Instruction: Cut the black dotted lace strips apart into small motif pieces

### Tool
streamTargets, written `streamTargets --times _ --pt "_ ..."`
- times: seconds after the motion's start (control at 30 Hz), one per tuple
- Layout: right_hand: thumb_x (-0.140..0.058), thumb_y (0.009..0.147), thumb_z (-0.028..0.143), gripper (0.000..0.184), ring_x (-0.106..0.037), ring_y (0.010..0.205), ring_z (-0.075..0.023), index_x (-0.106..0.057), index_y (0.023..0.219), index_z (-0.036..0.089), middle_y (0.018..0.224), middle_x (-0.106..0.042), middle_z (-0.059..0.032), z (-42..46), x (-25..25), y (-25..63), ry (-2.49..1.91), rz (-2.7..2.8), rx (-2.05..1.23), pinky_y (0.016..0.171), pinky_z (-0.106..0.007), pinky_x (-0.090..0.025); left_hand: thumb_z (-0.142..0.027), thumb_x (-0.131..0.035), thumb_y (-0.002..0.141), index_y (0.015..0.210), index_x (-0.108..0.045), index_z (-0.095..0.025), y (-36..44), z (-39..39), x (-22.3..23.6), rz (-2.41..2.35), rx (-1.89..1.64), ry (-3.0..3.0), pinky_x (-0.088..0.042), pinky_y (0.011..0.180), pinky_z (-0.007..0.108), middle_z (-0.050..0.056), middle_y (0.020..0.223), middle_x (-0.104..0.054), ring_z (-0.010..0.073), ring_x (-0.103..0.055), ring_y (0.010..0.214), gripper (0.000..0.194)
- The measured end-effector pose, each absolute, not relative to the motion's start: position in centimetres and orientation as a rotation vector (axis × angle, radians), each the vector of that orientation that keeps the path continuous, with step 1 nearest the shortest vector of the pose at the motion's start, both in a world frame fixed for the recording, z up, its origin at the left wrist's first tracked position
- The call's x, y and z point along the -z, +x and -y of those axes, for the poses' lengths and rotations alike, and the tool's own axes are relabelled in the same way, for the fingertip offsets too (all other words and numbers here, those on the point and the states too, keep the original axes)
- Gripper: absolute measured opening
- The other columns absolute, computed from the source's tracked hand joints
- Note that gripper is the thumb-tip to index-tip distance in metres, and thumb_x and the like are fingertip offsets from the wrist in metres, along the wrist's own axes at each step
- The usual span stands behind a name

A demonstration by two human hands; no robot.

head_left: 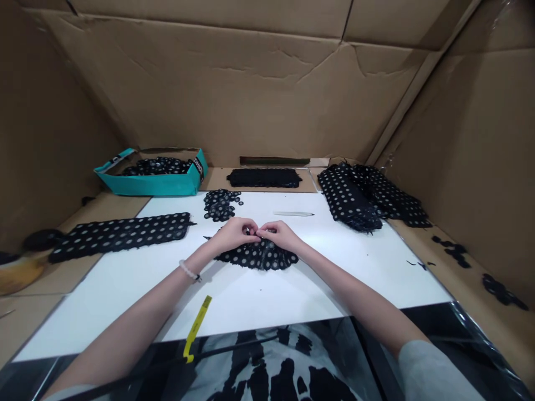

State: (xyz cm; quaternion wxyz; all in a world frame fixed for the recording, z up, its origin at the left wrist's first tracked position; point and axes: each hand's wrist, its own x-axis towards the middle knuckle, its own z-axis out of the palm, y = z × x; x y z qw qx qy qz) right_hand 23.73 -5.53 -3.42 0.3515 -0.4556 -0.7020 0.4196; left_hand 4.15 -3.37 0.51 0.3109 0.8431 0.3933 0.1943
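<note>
1. Yellow plastic strip (196, 324) on a white board (104, 303), near the board's front edge.
2. Left hand (232, 234) and right hand (282, 236) almost meeting, each in a narrow pinch on the lace's upper edge.
3. Fan-shaped black lace (257, 256), dotted with pale circles, rough-edged, lying mid-board under both hands.
4. Just beyond, a loose heap of small black rounds (220, 204) and a pale flat blade (293, 214).
5. Farthest, a teal box (156, 186) holding more black dotted pieces, against cardboard walls (234, 94).
</note>
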Motion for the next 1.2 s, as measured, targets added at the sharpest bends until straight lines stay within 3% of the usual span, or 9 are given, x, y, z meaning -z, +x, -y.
streamTargets --times 0.17,0.27,0.43,0.5,0.6,0.7,0.8,0.97,1.2 --pt "-0.065 0.080 0.038 0.024 -0.062 0.077 -0.0157 -0.073 0.079 0.015 0.078 -0.073 -0.0035 5.6 3.1 24.3 -1.293 1.888 -1.068 0.073 -0.025 -0.043 -0.041 -0.070 0.071 0.076 -0.076 -0.019 0.7 -0.1 -1.0 -1.334 -0.833 2.007 -0.048 0.074 0.032 0.006 0.081 -0.075 0.0228 -0.065 0.077 0.024" --pt "-0.064 0.081 0.039 0.023 -0.063 0.080 -0.0163 -0.074 0.082 0.018 0.083 -0.073 -0.0032 5.9 2.4 24.5 -1.330 1.976 -1.002 0.074 -0.026 -0.043 -0.038 -0.063 0.078 0.084 -0.077 -0.022 -2.2 -2.4 -0.8 -1.583 -1.088 2.014 -0.047 0.084 0.035 0.005 0.088 -0.074 0.0256 -0.063 0.088 0.023" --pt "-0.062 0.082 0.032 0.021 -0.063 0.080 -0.0170 -0.075 0.095 0.021 0.092 -0.075 -0.0036 6.2 1.9 24.4 -1.385 2.110 -0.845 0.074 -0.027 -0.042 -0.035 -0.057 0.084 0.106 -0.075 -0.023 -3.1 -2.9 -0.1 -1.751 -1.087 2.271 -0.035 0.100 0.049 0.011 0.103 -0.063 0.0319 -0.049 0.108 0.031" --pt "-0.060 0.083 0.027 0.020 -0.063 0.081 -0.0164 -0.076 0.095 0.021 0.092 -0.075 -0.0031 6.1 2.1 24.4 -1.337 2.132 -0.829 0.075 -0.026 -0.042 -0.041 -0.059 0.083 0.111 -0.072 -0.023 -2.0 -1.9 -0.6 -1.630 -1.048 2.379 -0.036 0.097 0.045 0.011 0.104 -0.062 0.0301 -0.049 0.105 0.035" --pt "-0.059 0.083 0.024 0.020 -0.064 0.080 -0.0156 -0.076 0.094 0.020 0.090 -0.075 -0.0026 5.9 2.4 24.6 -1.258 2.108 -0.846 0.075 -0.025 -0.043 -0.049 -0.065 0.078 0.102 -0.073 -0.021 0.4 0.1 -1.5 -1.227 -0.662 2.456 -0.041 0.080 0.032 0.004 0.082 -0.064 0.0210 -0.055 0.081 0.038" --pt "-0.059 0.084 0.023 0.019 -0.065 0.083 -0.0154 -0.076 0.092 0.019 0.090 -0.075 -0.0023 5.7 2.6 24.7 -1.194 2.053 -0.889 0.077 -0.024 -0.043 -0.051 -0.070 0.073 0.094 -0.073 -0.019 2.6 1.9 -1.7 -1.046 -0.379 2.431 -0.037 0.063 0.025 -0.002 0.063 -0.057 0.0139 -0.051 0.060 0.038" --pt "-0.059 0.085 0.023 0.018 -0.065 0.083 -0.0154 -0.075 0.090 0.018 0.089 -0.075 -0.0022 5.8 2.6 24.5 -1.167 2.023 -0.947 0.078 -0.024 -0.043 -0.048 -0.071 0.071 0.083 -0.071 -0.018 3.5 2.8 -1.2 -1.037 -0.360 2.457 -0.033 0.056 0.024 -0.004 0.058 -0.055 0.0126 -0.049 0.056 0.033" --pt "-0.059 0.087 0.030 0.021 -0.063 0.077 -0.0152 -0.075 0.086 0.017 0.084 -0.075 -0.0031 6.0 2.5 24.0 -1.202 2.068 -0.928 0.073 -0.024 -0.041 -0.034 -0.066 0.075 0.086 -0.074 -0.019 3.3 2.9 -0.7 -1.074 -0.424 2.391 -0.042 0.063 0.025 0.000 0.070 -0.069 0.0153 -0.059 0.064 0.020" --pt "-0.058 0.088 0.031 0.023 -0.057 0.069 -0.0133 -0.074 0.078 0.017 0.074 -0.071 -0.0017 6.0 2.4 24.1 -1.256 2.107 -0.885 0.067 -0.024 -0.037 -0.033 -0.070 0.067 0.101 -0.073 -0.016 1.7 0.9 -1.2 -1.251 -0.655 1.975 -0.052 0.077 0.032 0.006 0.080 -0.076 0.0229 -0.069 0.078 0.038"
